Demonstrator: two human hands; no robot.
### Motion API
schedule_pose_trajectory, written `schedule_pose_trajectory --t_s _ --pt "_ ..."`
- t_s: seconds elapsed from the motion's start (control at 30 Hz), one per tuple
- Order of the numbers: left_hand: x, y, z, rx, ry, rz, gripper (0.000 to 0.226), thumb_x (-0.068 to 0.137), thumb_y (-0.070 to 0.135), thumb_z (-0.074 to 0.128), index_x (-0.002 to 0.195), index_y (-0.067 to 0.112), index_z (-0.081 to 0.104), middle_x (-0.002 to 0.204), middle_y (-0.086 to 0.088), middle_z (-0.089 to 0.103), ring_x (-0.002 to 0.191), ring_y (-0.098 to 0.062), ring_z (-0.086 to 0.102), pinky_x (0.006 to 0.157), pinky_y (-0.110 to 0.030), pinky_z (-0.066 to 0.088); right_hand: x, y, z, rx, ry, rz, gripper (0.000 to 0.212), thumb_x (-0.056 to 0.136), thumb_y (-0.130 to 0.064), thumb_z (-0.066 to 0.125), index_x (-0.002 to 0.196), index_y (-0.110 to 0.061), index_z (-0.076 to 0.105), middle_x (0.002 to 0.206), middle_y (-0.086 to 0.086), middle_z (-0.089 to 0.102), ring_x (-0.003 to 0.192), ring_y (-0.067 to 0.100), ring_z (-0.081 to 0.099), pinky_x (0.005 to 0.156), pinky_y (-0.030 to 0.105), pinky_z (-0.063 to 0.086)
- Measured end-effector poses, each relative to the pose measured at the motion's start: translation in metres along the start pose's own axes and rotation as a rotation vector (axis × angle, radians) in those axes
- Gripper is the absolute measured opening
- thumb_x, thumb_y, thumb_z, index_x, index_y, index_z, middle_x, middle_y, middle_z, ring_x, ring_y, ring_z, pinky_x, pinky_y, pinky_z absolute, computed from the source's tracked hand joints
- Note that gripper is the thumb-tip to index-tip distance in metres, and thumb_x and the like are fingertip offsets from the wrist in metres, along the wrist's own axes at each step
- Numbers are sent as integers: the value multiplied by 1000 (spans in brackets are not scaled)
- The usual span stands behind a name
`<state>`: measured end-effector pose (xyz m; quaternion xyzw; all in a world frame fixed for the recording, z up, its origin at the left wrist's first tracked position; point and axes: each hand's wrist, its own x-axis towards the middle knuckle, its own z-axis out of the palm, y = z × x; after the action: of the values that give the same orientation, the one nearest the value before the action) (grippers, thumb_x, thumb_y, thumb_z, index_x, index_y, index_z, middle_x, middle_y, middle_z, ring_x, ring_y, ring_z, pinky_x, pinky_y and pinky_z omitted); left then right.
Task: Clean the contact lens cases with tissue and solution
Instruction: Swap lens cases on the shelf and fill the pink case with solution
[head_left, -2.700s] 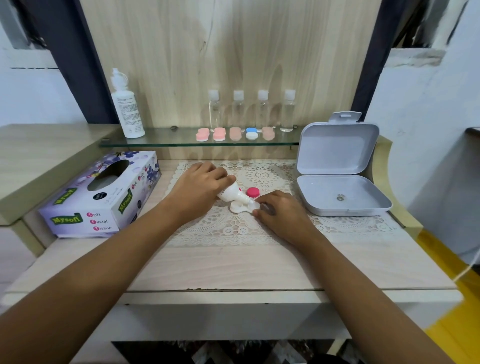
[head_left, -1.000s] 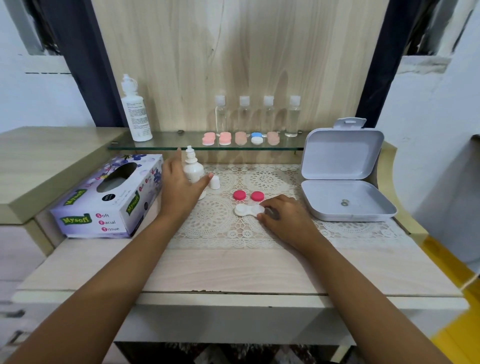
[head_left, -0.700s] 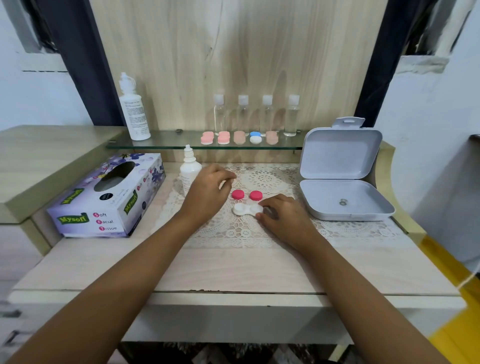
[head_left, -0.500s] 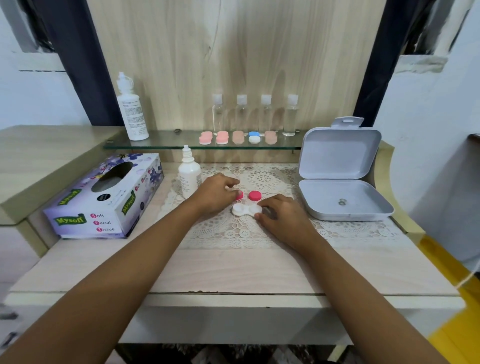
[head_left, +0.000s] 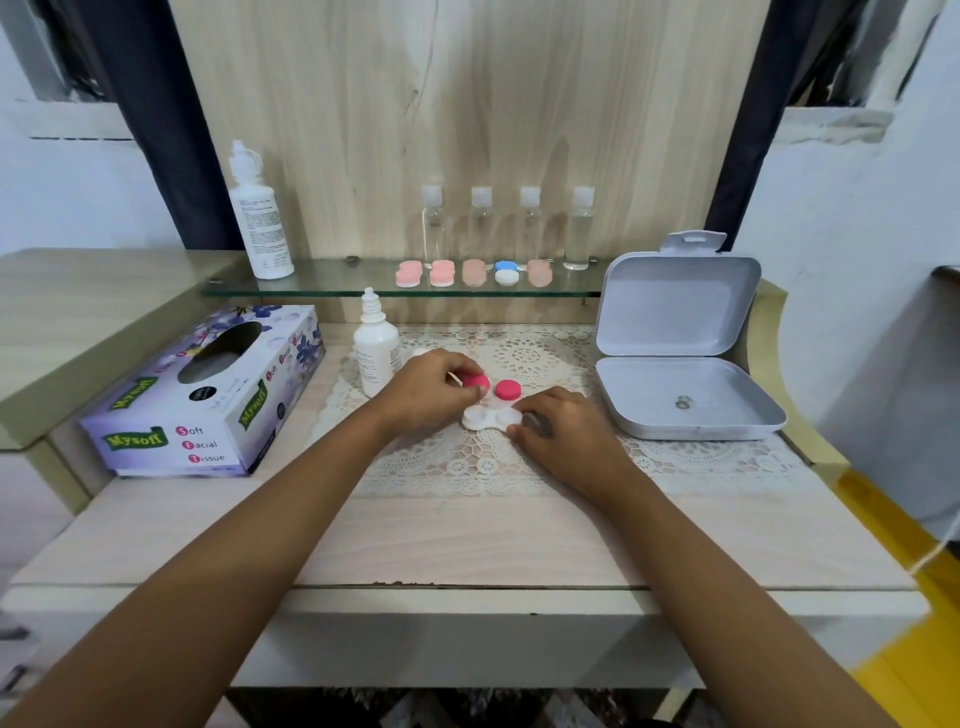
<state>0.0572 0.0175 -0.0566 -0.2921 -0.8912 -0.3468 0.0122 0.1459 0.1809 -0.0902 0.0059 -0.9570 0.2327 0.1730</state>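
Contact lens case (head_left: 491, 417), white with both cups open, lies on the lace mat (head_left: 467, 467) on the surface (head_left: 467, 540), between the two hands. The right hand (head_left: 563, 426) pinches its right end, I think so it cannot slide. The left hand (head_left: 431, 392), just behind the case, pinches one pink cap (head_left: 475, 383). The other pink cap (head_left: 508, 389) lies beside it. The solution bottle (head_left: 376, 353) stands near, easy to reach.

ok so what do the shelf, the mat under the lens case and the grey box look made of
Shelf: glass, glossy; it is see-through with a greenish edge. Mat: lace, likely cotton or synthetic thread; openwork holes show the wood below. Grey box: probably moulded plastic, matte; rounded corners and a hang tab on the lid.
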Motion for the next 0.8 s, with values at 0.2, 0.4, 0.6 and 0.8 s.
schedule_pose_trajectory --t_s 0.2,0.4,0.6,0.8 --pt "-18 3 -2 138 -70 118 25 85 26 60 108 18 64 100 5 53 91 -9 52 77 -18 37 1 0 1 1 -3 8 32 87 -36 58 113 -19 63 115 4 60 109 24 50 94 38 40" --pt "-23 -1 4 157 -64 131 27 85 28 61 110 18 64 101 5 53 92 -9 52 81 -19 39 0 0 1 1 3 18 34 86 -36 59 115 -19 62 116 4 59 111 25 50 96 39 39" --pt "-26 -4 8 62 -54 160 31 84 14 61 116 15 63 106 7 53 96 -6 53 78 -2 35 0 0 1 0 10 16 32 86 -35 60 114 -18 62 115 4 60 109 25 50 94 38 40" --pt "-28 -9 13 -27 -39 129 33 83 13 65 116 17 63 111 2 56 104 -9 54 87 -8 37 -1 0 1 6 16 9 32 86 -33 61 114 -18 63 113 5 60 107 25 52 92 37 41"
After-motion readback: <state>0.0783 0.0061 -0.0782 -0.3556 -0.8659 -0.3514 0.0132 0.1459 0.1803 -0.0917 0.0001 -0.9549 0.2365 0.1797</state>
